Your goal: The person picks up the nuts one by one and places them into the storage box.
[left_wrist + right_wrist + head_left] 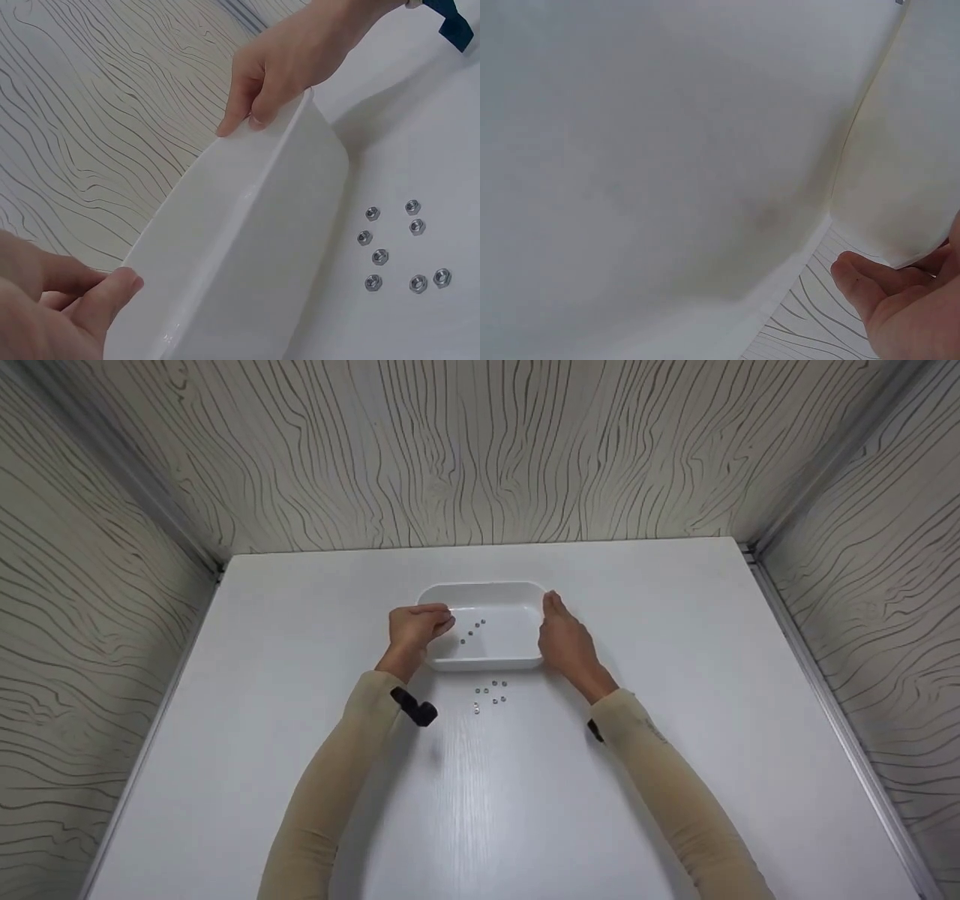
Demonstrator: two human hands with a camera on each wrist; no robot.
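Observation:
A white rectangular tray (484, 664) is at the middle of the table, with a hand at each end. My left hand (417, 628) pinches its left rim between thumb and fingers. At the opposite end, my right hand (566, 641) grips the right rim, thumb on the inside in the left wrist view. Several small metal nuts (470, 633) lie in a slanting row on the tray floor, near my left fingertips. In front of the tray, several more hex nuts (380, 256) are scattered on the tabletop. The right wrist view shows the tray's outer wall (900, 165) beside my fingers.
The white table (480, 810) ends at a wood-grain patterned back wall (480, 450). Similar patterned panels (885, 547) rise on both sides, with metal rails along the table's side edges.

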